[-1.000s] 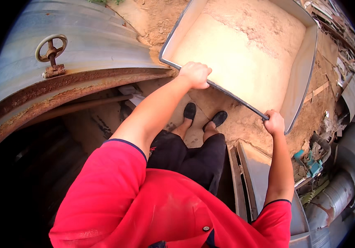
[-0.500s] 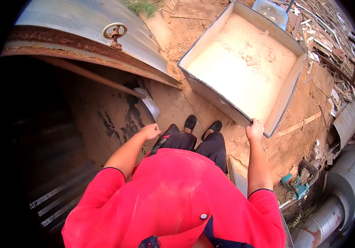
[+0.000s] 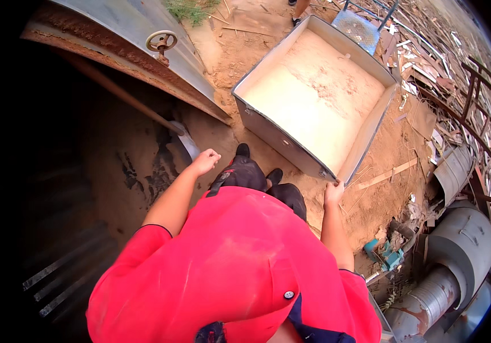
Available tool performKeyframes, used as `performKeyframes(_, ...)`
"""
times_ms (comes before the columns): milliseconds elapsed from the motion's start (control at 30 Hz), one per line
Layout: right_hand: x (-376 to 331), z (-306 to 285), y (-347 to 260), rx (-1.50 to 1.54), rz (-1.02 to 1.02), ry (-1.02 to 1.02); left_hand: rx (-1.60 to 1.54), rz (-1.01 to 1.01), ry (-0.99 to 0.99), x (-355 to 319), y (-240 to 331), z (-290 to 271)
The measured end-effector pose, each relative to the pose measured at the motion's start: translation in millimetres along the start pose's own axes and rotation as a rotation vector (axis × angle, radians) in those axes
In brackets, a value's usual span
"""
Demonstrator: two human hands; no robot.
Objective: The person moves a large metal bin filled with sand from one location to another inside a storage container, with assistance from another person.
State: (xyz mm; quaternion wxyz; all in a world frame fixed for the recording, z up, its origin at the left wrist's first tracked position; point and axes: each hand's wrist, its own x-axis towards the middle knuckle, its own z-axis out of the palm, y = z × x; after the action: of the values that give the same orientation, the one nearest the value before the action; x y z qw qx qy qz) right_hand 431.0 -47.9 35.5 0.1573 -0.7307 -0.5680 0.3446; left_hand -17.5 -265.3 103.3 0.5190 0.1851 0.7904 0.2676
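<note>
A large, shallow grey metal tray [image 3: 268, 128] with a pale sandy inside lies on the reddish dirt ahead of my black shoes. My right hand [image 3: 333, 192] hangs right below its near right corner, fingers curled; whether it touches the rim I cannot tell. My left hand [image 3: 205, 161] is off the tray, loosely closed and holding nothing, above the dirt beside a grey shovel blade [image 3: 187, 146]. My red shirt fills the lower middle of the view.
A rusty curved metal cover [image 3: 114, 34] with a round handwheel [image 3: 161, 42] spans the upper left, with a dark pit below it. Grey pipes [image 3: 457, 251] and a blue-green fitting [image 3: 388, 256] lie at lower right. Scrap wood and rusty railings [image 3: 474, 86] crowd the right side.
My left hand let go of the tray's near rim and dropped to my side. I stepped back, so the tray lies farther ahead. My right hand slid down to the tray's corner.
</note>
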Motion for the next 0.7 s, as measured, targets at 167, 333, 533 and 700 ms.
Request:
performKeyframes(167,-21,-7,24,0.453,0.42,-0.101,-0.113,-0.06,-0.03,46,78,-11)
performKeyframes(333,-52,-16,35,0.673,0.659,-0.233,-0.417,-0.201,-0.043,104,92,-16)
performKeyframes(533,-79,-22,-12,0.88,0.824,-0.075,-0.838,-0.287,-0.049,184,96,-7)
performKeyframes(700,-65,-20,-41,1.139,0.859,0.109,-0.961,-0.306,-0.109,244,109,-9)
